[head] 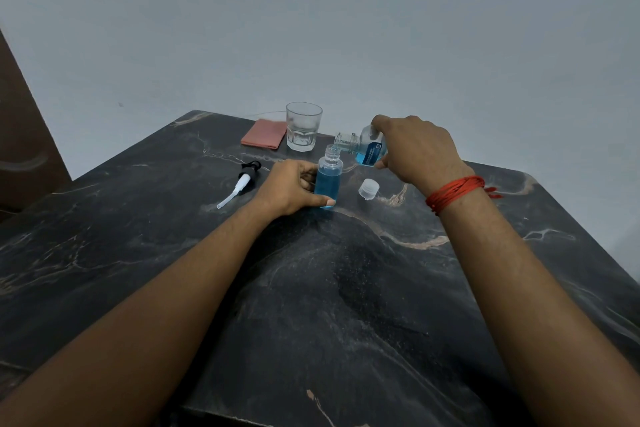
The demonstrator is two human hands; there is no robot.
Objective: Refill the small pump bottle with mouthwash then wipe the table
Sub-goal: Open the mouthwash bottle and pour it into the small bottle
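Item: my left hand [289,189] gripped the upright small pump bottle [328,180]; my right hand [414,149] held the mouthwash bottle [363,147] tipped over its neck.

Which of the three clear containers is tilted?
The mouthwash bottle in the right hand, tipped sideways; the small pump bottle and the glass stand upright.

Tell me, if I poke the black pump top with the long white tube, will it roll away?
Probably not far. The black pump top lies on its side on the dark marble table, and its lopsided black head would likely stop a roll. It looks small and plastic, so likely light. The thin tube may bend.
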